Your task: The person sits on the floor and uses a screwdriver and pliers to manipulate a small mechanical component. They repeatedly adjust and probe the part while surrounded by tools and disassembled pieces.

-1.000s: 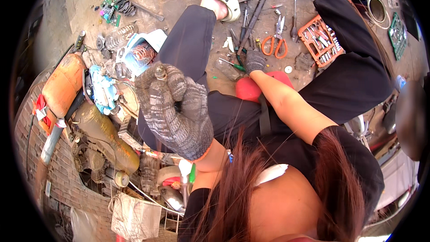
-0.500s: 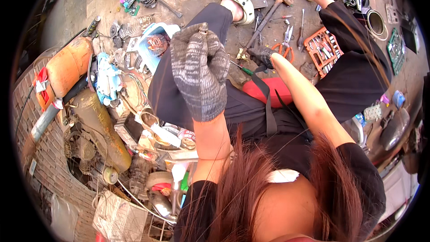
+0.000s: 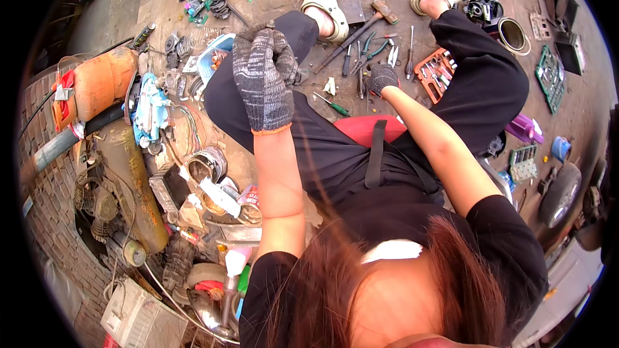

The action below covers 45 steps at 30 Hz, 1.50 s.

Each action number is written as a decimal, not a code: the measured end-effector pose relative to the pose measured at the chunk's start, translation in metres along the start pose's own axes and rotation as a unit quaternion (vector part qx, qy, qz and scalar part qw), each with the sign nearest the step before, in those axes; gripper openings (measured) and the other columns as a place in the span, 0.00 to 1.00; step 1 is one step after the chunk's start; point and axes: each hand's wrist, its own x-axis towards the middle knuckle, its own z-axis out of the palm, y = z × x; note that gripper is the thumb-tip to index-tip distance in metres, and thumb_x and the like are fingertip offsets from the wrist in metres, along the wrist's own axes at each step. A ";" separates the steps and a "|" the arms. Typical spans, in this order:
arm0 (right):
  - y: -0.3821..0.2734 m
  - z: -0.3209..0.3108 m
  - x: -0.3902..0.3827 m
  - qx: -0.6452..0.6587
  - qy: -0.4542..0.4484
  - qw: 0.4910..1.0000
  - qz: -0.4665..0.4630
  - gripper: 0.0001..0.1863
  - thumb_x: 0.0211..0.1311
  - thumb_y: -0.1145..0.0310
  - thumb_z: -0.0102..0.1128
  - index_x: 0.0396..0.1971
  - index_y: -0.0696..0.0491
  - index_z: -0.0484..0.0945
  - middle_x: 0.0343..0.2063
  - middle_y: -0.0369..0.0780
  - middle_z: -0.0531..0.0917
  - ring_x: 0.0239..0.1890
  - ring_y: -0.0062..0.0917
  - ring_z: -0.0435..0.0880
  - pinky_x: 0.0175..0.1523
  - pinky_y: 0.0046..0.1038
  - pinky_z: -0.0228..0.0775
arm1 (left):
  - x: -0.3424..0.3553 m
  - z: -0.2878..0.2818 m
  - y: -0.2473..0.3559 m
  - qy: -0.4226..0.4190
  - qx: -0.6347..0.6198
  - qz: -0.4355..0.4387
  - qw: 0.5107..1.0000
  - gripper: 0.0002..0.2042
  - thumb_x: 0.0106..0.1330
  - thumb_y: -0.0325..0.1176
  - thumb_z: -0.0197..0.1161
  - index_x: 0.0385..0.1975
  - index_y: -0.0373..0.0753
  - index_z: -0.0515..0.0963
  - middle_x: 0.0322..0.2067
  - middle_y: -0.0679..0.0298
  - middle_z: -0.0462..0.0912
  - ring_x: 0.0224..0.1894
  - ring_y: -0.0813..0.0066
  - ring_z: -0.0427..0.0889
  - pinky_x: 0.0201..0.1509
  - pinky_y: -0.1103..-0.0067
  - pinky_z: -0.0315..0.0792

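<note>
My left hand (image 3: 265, 77), in a grey knitted work glove, is raised over my left thigh with its fingers curled in. Whatever it grips is hidden by the glove. Down on the ground between my legs, my right hand (image 3: 383, 80), in a similar glove, is closed over the handles of a pair of scissors (image 3: 393, 57); only the blades stick out past it. A green-handled screwdriver (image 3: 334, 106) lies nearer to me. Beside my right hand are pliers (image 3: 370, 46) and another screwdriver (image 3: 410, 57).
A hammer (image 3: 361, 33) lies by my left shoe, and an orange socket set (image 3: 436, 75) by my right leg. At left stand a blue basin (image 3: 216, 58), an orange cylinder (image 3: 106, 84), a yellowish gas cylinder (image 3: 132, 187) and piled parts. A green tool case (image 3: 551, 80) lies far right.
My right hand has left the green screwdriver's side and moved right onto the scissors' handles, which were uncovered before. My left hand stays curled, now lower and farther from my face. The view has shifted.
</note>
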 end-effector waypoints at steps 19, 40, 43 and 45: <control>0.045 0.040 0.123 -0.082 0.002 0.968 -0.236 0.26 0.54 0.66 0.50 0.55 0.56 0.66 0.58 0.50 0.64 0.60 0.41 0.63 0.64 0.35 0.54 | 0.031 0.035 -0.019 -0.037 -0.124 -0.231 0.964 0.06 0.64 0.29 0.51 0.39 0.37 0.70 0.21 0.67 0.71 0.15 0.85 0.64 0.14 0.89 0.57; -0.046 -0.234 -0.137 0.472 -0.219 0.839 -0.160 0.16 0.49 0.68 0.59 0.37 0.60 0.74 0.27 0.36 0.76 0.27 0.16 0.71 0.32 0.20 0.65 | 0.024 0.017 -0.044 0.025 -0.027 0.083 0.996 0.03 0.64 0.25 0.50 0.35 0.36 0.68 0.24 0.68 0.72 0.19 0.87 0.66 0.19 0.89 0.60; -0.052 -0.246 -0.176 0.597 -0.228 0.757 -0.138 0.16 0.48 0.67 0.59 0.37 0.60 0.74 0.31 0.37 0.76 0.33 0.17 0.72 0.36 0.20 0.64 | -0.019 0.045 -0.040 -0.020 -0.036 0.087 0.995 0.03 0.65 0.25 0.50 0.37 0.35 0.67 0.28 0.69 0.72 0.25 0.87 0.66 0.27 0.89 0.63; -0.070 -0.221 -0.190 0.699 -0.135 0.693 -0.112 0.16 0.49 0.66 0.59 0.35 0.60 0.74 0.30 0.36 0.75 0.33 0.17 0.71 0.37 0.21 0.63 | -0.037 0.054 -0.059 0.002 0.058 0.174 0.983 0.04 0.65 0.24 0.50 0.38 0.35 0.67 0.29 0.68 0.72 0.26 0.87 0.66 0.28 0.88 0.64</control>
